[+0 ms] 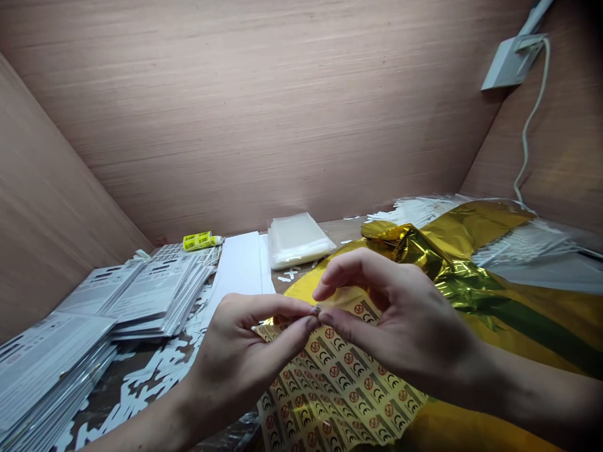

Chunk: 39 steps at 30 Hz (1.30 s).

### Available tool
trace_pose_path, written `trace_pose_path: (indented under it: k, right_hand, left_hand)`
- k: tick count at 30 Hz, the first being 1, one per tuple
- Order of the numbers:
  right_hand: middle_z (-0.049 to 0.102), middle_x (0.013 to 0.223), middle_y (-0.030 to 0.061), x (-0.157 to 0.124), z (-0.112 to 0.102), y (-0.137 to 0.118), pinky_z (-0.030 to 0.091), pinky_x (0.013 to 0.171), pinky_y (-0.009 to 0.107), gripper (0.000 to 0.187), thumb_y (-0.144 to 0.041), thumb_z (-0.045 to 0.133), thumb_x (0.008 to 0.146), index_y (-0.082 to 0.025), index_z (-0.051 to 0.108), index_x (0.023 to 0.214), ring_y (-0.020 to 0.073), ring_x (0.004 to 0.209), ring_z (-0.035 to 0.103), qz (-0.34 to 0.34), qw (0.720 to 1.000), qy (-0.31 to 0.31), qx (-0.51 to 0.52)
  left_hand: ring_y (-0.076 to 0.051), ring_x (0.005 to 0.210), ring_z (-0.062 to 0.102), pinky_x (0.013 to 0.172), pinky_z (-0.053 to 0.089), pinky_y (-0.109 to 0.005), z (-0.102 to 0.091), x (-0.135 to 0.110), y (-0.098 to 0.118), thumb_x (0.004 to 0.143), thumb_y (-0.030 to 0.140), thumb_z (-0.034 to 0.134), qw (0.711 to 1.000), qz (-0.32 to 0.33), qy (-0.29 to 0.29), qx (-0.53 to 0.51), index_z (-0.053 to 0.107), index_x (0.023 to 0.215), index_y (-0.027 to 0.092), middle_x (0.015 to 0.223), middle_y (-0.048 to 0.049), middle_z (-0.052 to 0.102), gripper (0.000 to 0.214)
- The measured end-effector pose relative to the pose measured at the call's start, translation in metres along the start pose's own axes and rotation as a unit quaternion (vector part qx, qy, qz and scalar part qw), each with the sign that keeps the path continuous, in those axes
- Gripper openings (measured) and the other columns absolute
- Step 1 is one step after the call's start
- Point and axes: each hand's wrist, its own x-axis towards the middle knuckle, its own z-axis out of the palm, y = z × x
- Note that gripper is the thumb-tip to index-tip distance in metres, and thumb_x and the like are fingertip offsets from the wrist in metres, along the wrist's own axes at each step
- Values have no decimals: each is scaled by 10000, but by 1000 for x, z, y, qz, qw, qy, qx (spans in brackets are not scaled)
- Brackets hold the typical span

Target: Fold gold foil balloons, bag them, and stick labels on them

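My left hand (240,358) and my right hand (396,320) meet above the table, their thumbs and forefingers pinching at one spot. Between those fingertips sits a small item (313,317), mostly hidden and too small to name. Just below lies a gold foil sheet (339,383) printed in rows with red prohibition symbols and CE-like marks. Its upper edge passes under my fingers. Crumpled gold metallic foil (471,282) spreads behind and to the right of my right hand.
Stacks of printed cards (136,295) lie at the left, beside white paper offcuts (151,370). Behind stand white sheets (240,263), a pack of clear plastic bags (296,238) and a yellow tube (200,240). White strips (522,245) lie back right, below a wall fitting (511,63).
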Motion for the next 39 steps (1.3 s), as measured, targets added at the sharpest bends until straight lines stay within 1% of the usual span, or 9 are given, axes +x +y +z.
trace_pose_path:
  k: [3,8,16,21,26,30,33,35,39]
  right_hand:
    - [734,951,22,0,0,2,600,778,304,198,-155,722,877,-222,625,1035,167,876,714,28,999,-11,39]
    - [721,930,14,-3,2,5,603,727,292,243,-119,701,891,-234,572,1062,157,843,715,19,998,0,56]
    - [703,920,-20,-7,5,6,599,679,246,204,-141,672,942,-250,521,1027,119,791,707,19,997,11,76]
    - [678,881,-33,-8,7,4,583,649,230,194,-141,643,963,-257,493,1005,104,747,686,4,997,16,71]
    - [711,967,6,-11,8,3,626,743,237,263,-125,668,936,-256,489,1078,137,868,729,18,997,16,75]
    - [717,1003,28,-12,10,1,650,786,279,294,-145,676,929,-256,471,1108,171,924,742,39,995,21,94]
    - [702,1078,40,-11,12,1,649,846,322,310,-169,694,918,-260,483,1127,191,988,730,41,995,38,83]
    - [695,1074,29,-10,11,1,645,851,325,326,-168,706,909,-266,485,1128,185,979,724,40,995,43,78]
    - [697,990,-2,-11,10,1,642,792,296,286,-155,677,934,-271,471,1095,158,901,722,55,993,15,105]
  left_hand:
    - [-131,661,736,600,571,-182,-1,0,1,870,167,758,1000,-1,0,8,847,937,253,815,7,815,141]
    - [-139,644,723,594,572,-198,-3,1,3,888,203,750,1000,-13,-12,12,847,959,249,801,1,812,129]
    - [-167,729,750,650,598,-223,-4,-1,3,875,268,778,999,-32,-12,7,833,941,242,883,-11,820,90]
    - [-158,684,730,600,575,-211,-4,-2,6,907,325,748,998,-60,-16,-11,838,910,240,812,-4,809,123]
    - [-177,729,743,654,603,-235,-3,-1,5,884,308,767,998,-61,-4,-1,838,917,222,855,-23,814,116]
    - [-150,717,739,654,593,-206,-3,-2,3,875,262,775,999,-41,10,8,835,907,244,841,5,810,70]
    - [-132,701,732,653,577,-189,-3,-2,3,879,235,767,999,-26,12,23,832,887,249,817,20,805,68]
    - [-123,687,725,641,565,-180,-3,-3,4,879,227,766,999,-19,16,31,831,880,252,806,28,802,70]
    - [-109,669,713,628,553,-166,-3,-4,4,874,226,774,999,-16,19,35,832,886,264,803,39,802,71]
